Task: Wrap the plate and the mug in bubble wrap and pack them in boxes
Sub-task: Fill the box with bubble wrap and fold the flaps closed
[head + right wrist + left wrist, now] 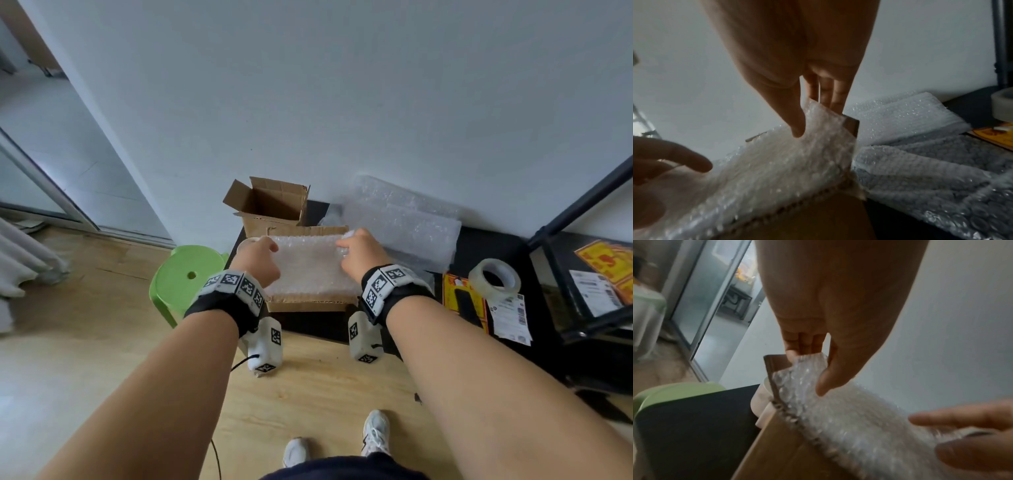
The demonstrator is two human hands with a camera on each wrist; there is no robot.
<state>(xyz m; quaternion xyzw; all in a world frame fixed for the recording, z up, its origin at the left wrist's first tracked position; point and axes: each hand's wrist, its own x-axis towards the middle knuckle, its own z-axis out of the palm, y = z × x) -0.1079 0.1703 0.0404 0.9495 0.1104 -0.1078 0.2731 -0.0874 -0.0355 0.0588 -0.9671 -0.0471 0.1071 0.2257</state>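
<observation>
A sheet of bubble wrap (308,267) lies across the open top of a cardboard box (308,304) on the black table. My left hand (272,248) pinches the sheet's far left corner, thumb on top and fingers behind (807,369). My right hand (342,245) pinches the far right corner the same way (816,120). The bubble wrap (849,418) (777,162) reaches the box's (777,451) (818,224) corrugated edges. A white mug (245,244) (761,402) stands just left of the box, partly hidden by my left hand. No plate shows.
A smaller open box (270,202) stands behind against the wall. Folded bubble wrap (404,222) (910,121) is piled at the right, with a tape roll (493,277) and printed labels beyond it. A green stool (186,274) stands left, a black shelf frame (582,212) right.
</observation>
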